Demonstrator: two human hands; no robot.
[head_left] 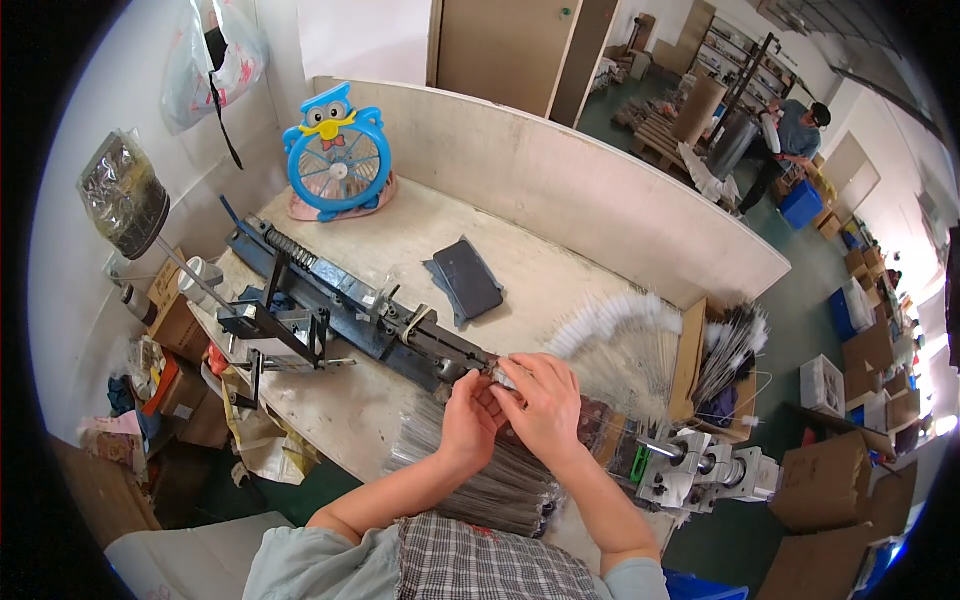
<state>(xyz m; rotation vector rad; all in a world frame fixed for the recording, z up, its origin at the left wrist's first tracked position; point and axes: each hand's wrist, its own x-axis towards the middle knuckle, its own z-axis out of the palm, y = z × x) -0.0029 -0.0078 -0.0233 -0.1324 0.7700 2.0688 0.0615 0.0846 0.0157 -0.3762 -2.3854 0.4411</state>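
Both my hands meet at the near right end of a long metal bench machine (350,305) with a coiled spring at its far end. The fingers of my right hand (545,405) are closed on a small whitish piece (503,378), mostly covered by the fingers. My left hand (470,422) is curled beside it, touching the machine's end; whatever it holds is hidden. Below my hands lies a thick bundle of thin grey wires (470,490). Farther right, a fan of wire-stemmed brushes with white bristles (620,322) spreads over the table.
A dark flat pad (467,281) and a blue owl-shaped fan (340,160) are on the table (420,220). At right stand a cardboard box of brushes (692,350) and a metal clamping device (700,470). A lamp (125,200) rises at left. Another person (795,140) stands far right.
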